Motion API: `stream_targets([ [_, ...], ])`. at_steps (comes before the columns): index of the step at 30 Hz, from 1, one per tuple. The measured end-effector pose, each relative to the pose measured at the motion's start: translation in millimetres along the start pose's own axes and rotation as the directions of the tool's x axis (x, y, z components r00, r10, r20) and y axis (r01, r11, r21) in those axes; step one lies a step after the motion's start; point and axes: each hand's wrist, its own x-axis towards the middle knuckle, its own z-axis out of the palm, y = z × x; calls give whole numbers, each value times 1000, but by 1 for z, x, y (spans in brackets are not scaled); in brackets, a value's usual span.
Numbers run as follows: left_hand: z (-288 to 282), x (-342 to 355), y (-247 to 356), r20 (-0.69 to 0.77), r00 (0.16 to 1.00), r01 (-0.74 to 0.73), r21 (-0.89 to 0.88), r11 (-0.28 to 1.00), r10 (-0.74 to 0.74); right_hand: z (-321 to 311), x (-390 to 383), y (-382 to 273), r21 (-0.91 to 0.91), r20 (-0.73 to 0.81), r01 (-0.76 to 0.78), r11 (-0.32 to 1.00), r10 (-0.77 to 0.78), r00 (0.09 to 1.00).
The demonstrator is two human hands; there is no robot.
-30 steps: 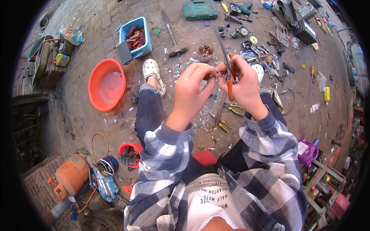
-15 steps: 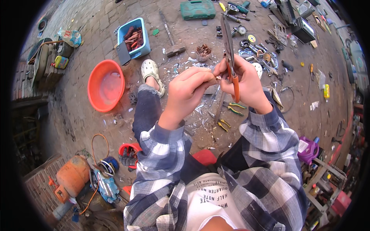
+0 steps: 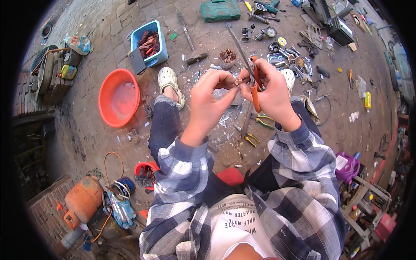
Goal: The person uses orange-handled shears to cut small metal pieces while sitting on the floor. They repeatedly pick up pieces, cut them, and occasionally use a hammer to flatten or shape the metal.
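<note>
My left hand (image 3: 208,99) pinches a small copper-coloured piece (image 3: 238,82) between thumb and fingertips. Close beside it, my right hand (image 3: 273,95) grips long-bladed scissors (image 3: 255,97) by orange handles, their grey blades tilted up and to the left; its thumb is at the small piece. Beyond my fingers a small container of copper-brown scraps (image 3: 227,56) sits on the paved ground (image 3: 82,130) among white and silvery bits. Pliers with yellow-and-green handles (image 3: 263,122) lie below my right hand.
An orange-red basin (image 3: 119,97), a blue bin of reddish pieces (image 3: 160,56) and a hammer (image 3: 196,57) are to the left and front. Metal parts (image 3: 299,60) and a green case (image 3: 220,11) lie ahead and right. An orange gas cylinder (image 3: 84,197) stands lower left, a purple jug (image 3: 346,167) lower right.
The scissor blades have swung from near upright to tilt further up-left. My left hand shifted slightly left, and its fingers now curl differently around the small piece, close to my right thumb.
</note>
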Motion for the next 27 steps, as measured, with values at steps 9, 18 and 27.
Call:
stream_targets([
  [9, -2, -5, -6, 29, 985, 168, -44, 985, -167, -1, -1, -11, -167, 53, 59, 984, -51, 997],
  [18, 6, -8, -10, -32, 983, 183, 39, 982, -182, 5, 1, 1, -196, 8, 101, 975, -102, 995],
  [27, -5, 1, 10, 100, 977, -198, 76, 977, 191, -11, 4, -1, 39, 104, -10, 999, 6, 995],
])
